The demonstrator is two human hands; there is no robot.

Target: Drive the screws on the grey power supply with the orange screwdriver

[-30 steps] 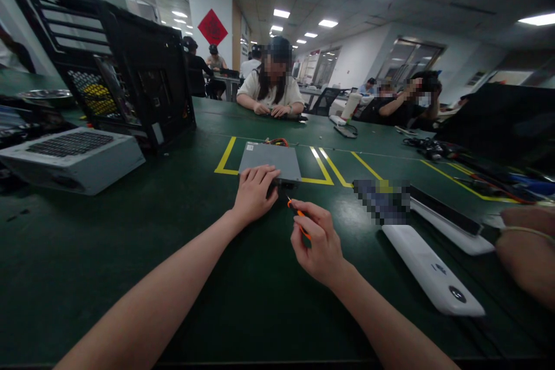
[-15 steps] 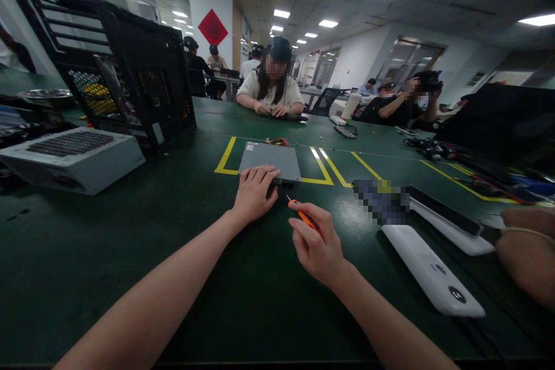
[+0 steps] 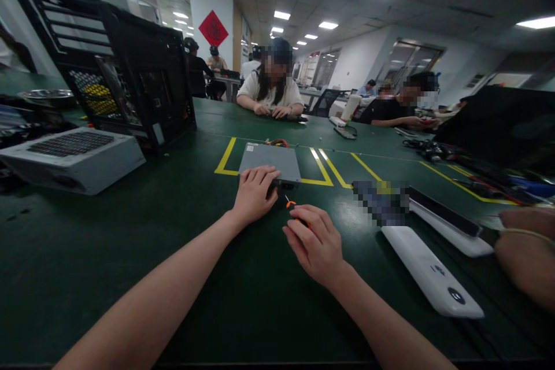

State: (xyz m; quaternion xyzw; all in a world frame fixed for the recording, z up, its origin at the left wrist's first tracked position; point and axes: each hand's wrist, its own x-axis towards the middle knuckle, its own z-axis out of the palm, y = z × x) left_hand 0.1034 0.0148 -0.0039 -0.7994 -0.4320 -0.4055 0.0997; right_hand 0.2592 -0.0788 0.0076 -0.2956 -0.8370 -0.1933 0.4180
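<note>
A flat grey metal box (image 3: pixel 271 160) with cables at its far end lies on the green table (image 3: pixel 130 231) inside a yellow taped rectangle. My left hand (image 3: pixel 255 193) rests on the box's near edge, fingers together and curled over it. Just right of it, my right hand (image 3: pixel 316 245) is closed round a small orange-handled screwdriver (image 3: pixel 291 204). The screwdriver's thin tip points toward the near right corner of the box, a short way off it.
A black open computer case (image 3: pixel 121 69) and a grey vented unit (image 3: pixel 73 157) stand at the left. White flat devices (image 3: pixel 431 272) lie at the right, beside another person's forearm (image 3: pixel 526 254). People sit across the table and at the far right.
My right hand has lowered and turned palm down, covering most of the screwdriver and bringing its tip nearer the box. My left hand has stayed put. The person at far right lowered their arms.
</note>
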